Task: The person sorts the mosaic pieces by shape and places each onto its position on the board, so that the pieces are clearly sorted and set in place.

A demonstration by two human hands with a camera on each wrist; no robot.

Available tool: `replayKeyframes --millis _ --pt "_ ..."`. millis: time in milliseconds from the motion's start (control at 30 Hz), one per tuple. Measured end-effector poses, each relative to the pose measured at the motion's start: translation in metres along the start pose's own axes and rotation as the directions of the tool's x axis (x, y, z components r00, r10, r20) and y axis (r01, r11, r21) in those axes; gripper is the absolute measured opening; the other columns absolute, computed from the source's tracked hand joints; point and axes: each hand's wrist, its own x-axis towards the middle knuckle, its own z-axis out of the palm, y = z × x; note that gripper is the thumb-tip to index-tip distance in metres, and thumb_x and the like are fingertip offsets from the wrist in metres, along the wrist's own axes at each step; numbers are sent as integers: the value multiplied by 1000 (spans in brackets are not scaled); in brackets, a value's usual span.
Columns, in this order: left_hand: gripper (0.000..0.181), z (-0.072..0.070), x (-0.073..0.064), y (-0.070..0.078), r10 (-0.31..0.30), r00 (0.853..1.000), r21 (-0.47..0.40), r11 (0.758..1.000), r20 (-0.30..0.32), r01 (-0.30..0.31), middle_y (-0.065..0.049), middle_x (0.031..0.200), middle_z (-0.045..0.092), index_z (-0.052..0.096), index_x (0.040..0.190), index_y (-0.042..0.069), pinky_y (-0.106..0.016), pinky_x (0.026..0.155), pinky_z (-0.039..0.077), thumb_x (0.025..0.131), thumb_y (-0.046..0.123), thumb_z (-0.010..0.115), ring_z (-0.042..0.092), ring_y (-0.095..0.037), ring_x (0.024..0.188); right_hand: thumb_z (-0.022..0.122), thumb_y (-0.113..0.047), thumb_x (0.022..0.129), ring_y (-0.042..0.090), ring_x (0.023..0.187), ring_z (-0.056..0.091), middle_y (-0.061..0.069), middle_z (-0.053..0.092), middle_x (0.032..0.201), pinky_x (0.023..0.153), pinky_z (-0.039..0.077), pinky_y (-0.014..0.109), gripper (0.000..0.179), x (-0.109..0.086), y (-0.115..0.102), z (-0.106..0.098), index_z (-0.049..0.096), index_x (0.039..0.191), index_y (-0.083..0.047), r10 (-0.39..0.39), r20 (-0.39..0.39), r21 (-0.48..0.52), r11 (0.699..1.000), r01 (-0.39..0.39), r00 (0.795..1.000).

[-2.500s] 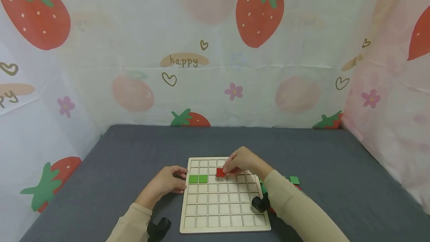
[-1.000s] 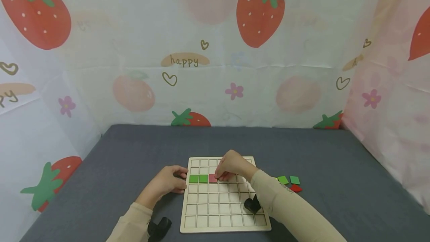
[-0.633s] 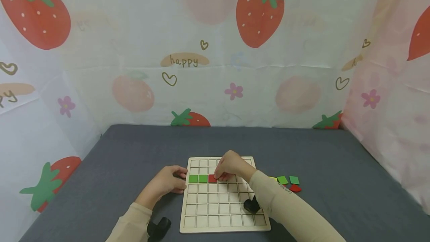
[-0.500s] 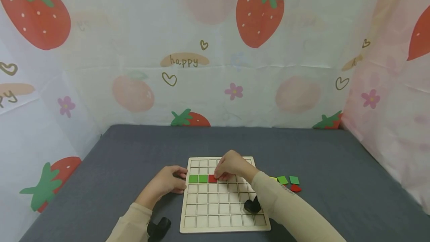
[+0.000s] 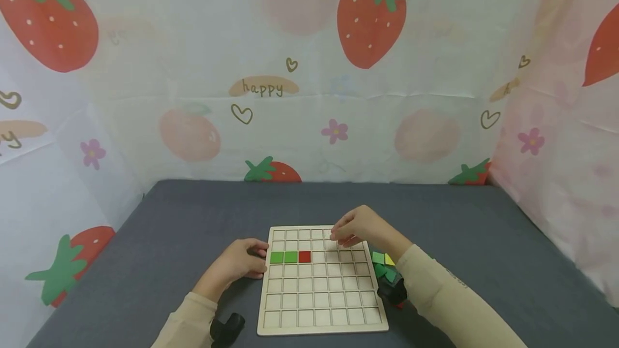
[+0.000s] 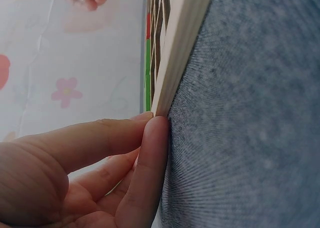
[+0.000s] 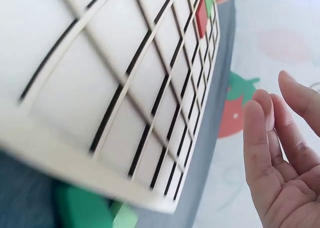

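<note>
A pale wooden grid board [image 5: 307, 299] lies on the dark table. Its row third from the far edge has two green tiles [image 5: 283, 257] at the left and a red tile [image 5: 304, 257] beside them. My left hand [image 5: 238, 262] rests its fingertips against the board's left edge; in the left wrist view those fingertips [image 6: 158, 123] meet the side of the board. Above the board's far right part hovers my right hand [image 5: 364, 228]. In the right wrist view its fingers [image 7: 257, 143] are loosely bent, with nothing between them.
Loose green tiles [image 5: 379, 270] and a yellow tile [image 5: 389, 260] lie just right of the board, partly hidden by the black right wrist camera [image 5: 394, 290]. A bit of red shows below it. Fabric printed with strawberries [image 5: 371, 20] surrounds the table.
My right hand has set the red tile into the cell beside the green ones, let go, and moved up and right. My left hand has stayed at the board's edge.
</note>
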Motion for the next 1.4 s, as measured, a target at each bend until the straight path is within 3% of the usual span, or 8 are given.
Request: replayKeyframes --millis 400,633,967,1400 --pt "49 -1 0 -2 1 1000 10 1000 -11 -1 -16 106 57 58 129 -8 -34 67 60 80 -10 69 61 -18 77 74 -15 88 27 85 73 16 76 100 82 61 41 20 -13 17 -29 76 101 0 -2 -11 -18 1000 1 1000" --pt "50 -1 0 -3 3 1000 -2 1000 -3 -3 -16 106 57 58 129 -7 -34 68 61 81 -10 69 61 -19 77 73 -16 89 20 83 71 8 77 95 81 61 37 24 -20 26 -43 75 106 2 3 -21 -32 999 -4 1000" --pt "51 1 1 -1 -2 1000 9 1000 -15 2 -15 105 58 59 128 -7 -33 67 61 79 -10 70 62 -18 77 75 -18 87 22 89 71 7 75 99 84 60 40 31 -32 40 -59 73 110 3 33 -48 -49 998 -35 998" --pt "51 1 1 0 3 1000 15 1000 -16 -2 -16 106 58 58 129 -8 -34 67 61 79 -9 71 62 -17 76 75 -15 87 16 83 70 4 76 91 79 61 35 30 -40 63 -78 72 110 5 122 -109 -23 992 -125 987"
